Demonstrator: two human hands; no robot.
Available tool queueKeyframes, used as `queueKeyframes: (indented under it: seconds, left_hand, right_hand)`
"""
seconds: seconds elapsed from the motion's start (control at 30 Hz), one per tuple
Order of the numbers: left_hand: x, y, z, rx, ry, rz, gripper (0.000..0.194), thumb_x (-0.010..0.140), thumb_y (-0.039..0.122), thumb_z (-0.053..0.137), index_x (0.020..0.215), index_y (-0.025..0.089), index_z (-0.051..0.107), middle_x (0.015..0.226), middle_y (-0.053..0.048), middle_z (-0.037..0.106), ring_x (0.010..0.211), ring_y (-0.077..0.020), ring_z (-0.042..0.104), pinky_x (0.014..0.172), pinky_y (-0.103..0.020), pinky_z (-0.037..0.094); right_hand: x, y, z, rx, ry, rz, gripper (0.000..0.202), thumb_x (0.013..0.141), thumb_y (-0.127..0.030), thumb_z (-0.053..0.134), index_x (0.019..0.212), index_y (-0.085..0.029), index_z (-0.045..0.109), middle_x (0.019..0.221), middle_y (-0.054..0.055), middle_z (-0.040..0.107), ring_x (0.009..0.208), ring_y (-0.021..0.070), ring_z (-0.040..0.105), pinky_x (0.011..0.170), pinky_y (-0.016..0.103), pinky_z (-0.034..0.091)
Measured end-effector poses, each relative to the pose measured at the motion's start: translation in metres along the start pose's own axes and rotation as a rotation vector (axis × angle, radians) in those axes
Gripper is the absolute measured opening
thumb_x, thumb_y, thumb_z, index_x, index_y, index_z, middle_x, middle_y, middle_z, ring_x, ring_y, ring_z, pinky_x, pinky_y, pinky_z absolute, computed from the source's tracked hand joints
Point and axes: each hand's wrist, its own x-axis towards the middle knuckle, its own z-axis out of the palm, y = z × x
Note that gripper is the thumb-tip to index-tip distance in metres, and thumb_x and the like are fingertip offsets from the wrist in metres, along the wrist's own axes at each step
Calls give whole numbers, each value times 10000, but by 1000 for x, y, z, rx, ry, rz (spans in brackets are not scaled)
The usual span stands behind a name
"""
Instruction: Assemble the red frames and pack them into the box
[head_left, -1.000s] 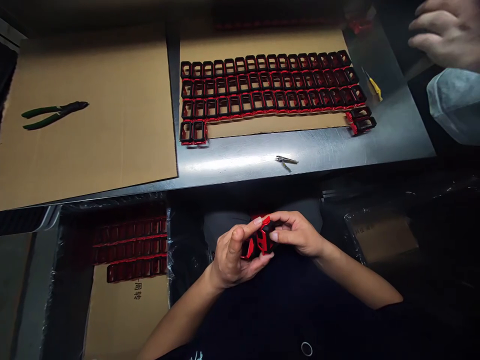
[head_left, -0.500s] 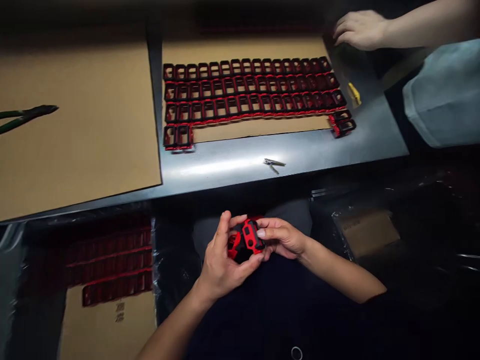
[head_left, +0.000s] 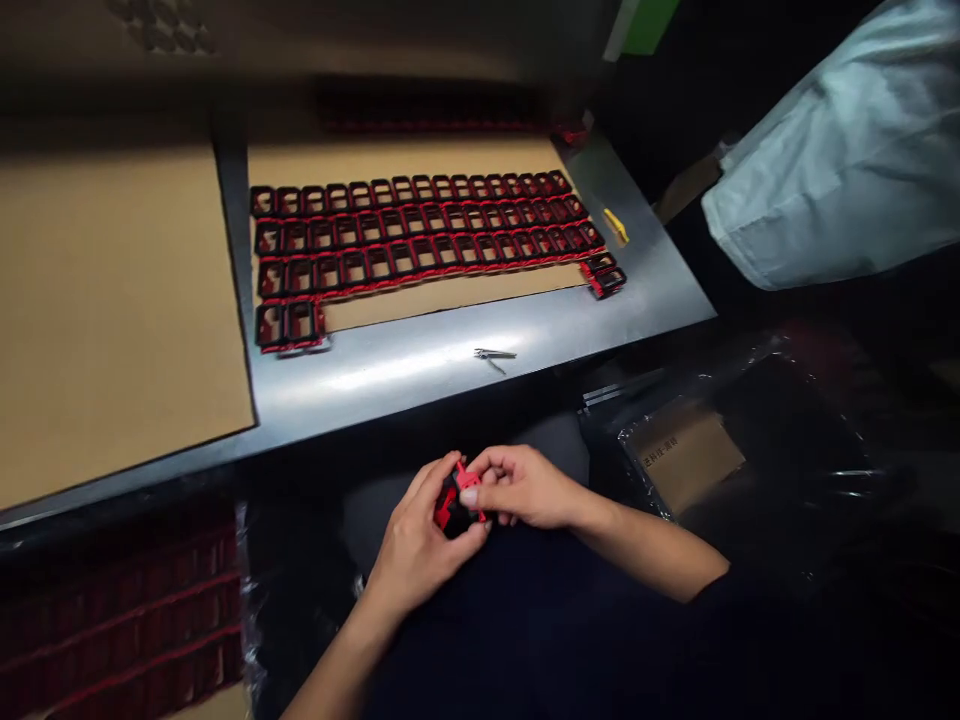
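A small red and black part (head_left: 448, 508) is held over my lap, below the table's front edge. Fingers and thumb of my left hand (head_left: 420, 535) wrap round its left side. My right hand (head_left: 525, 487) pinches its upper right side, thumb on the red surface. Beyond the hands, rows of red and black frames (head_left: 405, 262) stand side by side on a cardboard sheet (head_left: 450, 302). Two similar frames (head_left: 602, 274) sit apart at the right end. The fingers hide much of the held part.
Thin metal pieces (head_left: 495, 356) lie near the front of the metal table (head_left: 390, 375). A yellow object (head_left: 616, 226) rests at the right. Left is a large cardboard sheet (head_left: 112, 300); lower left, more red frames (head_left: 142, 620). A person's pale sleeve (head_left: 840, 170) shows upper right.
The view has shifted, moving the table scene left and down. The held part is turned differently, with my right thumb now across its red face. The other person's hand has left the view.
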Motion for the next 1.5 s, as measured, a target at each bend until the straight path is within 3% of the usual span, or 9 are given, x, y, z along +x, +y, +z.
queueKeyframes:
  seconds: [0.13, 0.3, 0.43, 0.63, 0.83, 0.9, 1.0, 1.17, 1.5]
  left_hand:
    - [-6, 6, 0, -271, 51, -45, 729, 773, 270, 774, 1434, 221, 473, 1376, -145, 650, 1205, -278, 685, 1042, -431, 569]
    - [-12, 9, 1, -456, 75, -7, 809, 775, 234, 813, 1485, 262, 426, 1454, -156, 597, 1280, -276, 644, 1063, -416, 556]
    - [-16, 6, 2, -540, 87, -9, 802, 795, 235, 808, 1491, 281, 413, 1472, -159, 577, 1264, -264, 656, 1018, -380, 584]
    - [-19, 4, 6, -294, 176, 86, 830, 773, 244, 817, 1496, 241, 410, 1412, -168, 625, 1269, -286, 649, 1067, -437, 553]
    - [-14, 3, 4, -23, 264, 373, 888, 768, 140, 784, 1536, 207, 343, 1393, -186, 635, 1237, -283, 670, 954, -401, 624]
    - [-14, 2, 4, 4, 269, 408, 889, 767, 136, 779, 1537, 210, 340, 1383, -182, 644, 1220, -285, 680, 927, -398, 635]
    - [-17, 1, 5, -96, 278, 293, 859, 775, 214, 808, 1515, 209, 372, 1357, -185, 656, 1202, -285, 689, 958, -410, 616]
    - [-21, -2, 11, -378, 255, 167, 827, 794, 310, 825, 1495, 237, 391, 1385, -182, 632, 1222, -263, 679, 1013, -393, 577]
    - [-26, -3, 14, -643, 155, 27, 802, 797, 319, 833, 1468, 279, 396, 1474, -187, 562, 1319, -287, 613, 1071, -440, 541]
  right_hand:
    - [-10, -7, -11, 17, 175, -107, 362, 751, -479, 808, 892, -170, 684, 678, -34, 648, 498, 72, 565, 487, 196, 457]
    - [-17, -2, -11, 13, 4, -74, 321, 773, -371, 797, 1015, -172, 729, 876, 33, 727, 703, 132, 676, 640, 252, 535]
    - [-19, 1, -4, -17, -70, -70, 323, 787, -328, 764, 1061, -159, 742, 860, 33, 742, 700, 123, 659, 695, 263, 520]
    - [-19, -3, 0, -142, -28, -69, 277, 798, -305, 707, 1016, -148, 774, 814, 40, 768, 727, 164, 695, 723, 291, 528]
    - [-23, -16, 10, -437, 88, -126, 229, 792, -219, 639, 930, -170, 816, 806, 39, 796, 734, 198, 733, 677, 281, 531]
    - [-23, -19, 12, -502, 103, -152, 223, 787, -199, 640, 914, -169, 820, 793, 33, 794, 711, 188, 724, 656, 268, 521]
    - [-22, -19, 8, -442, 39, -146, 224, 827, -230, 642, 948, -164, 818, 774, 26, 779, 667, 164, 695, 634, 259, 513]
    - [-20, -9, 1, -83, -94, -42, 276, 847, -343, 720, 1029, -152, 799, 726, 21, 744, 643, 137, 672, 649, 258, 542]
    - [-19, -7, 5, 125, -99, 68, 432, 720, -456, 881, 999, -146, 767, 699, 6, 733, 626, 118, 690, 603, 219, 550]
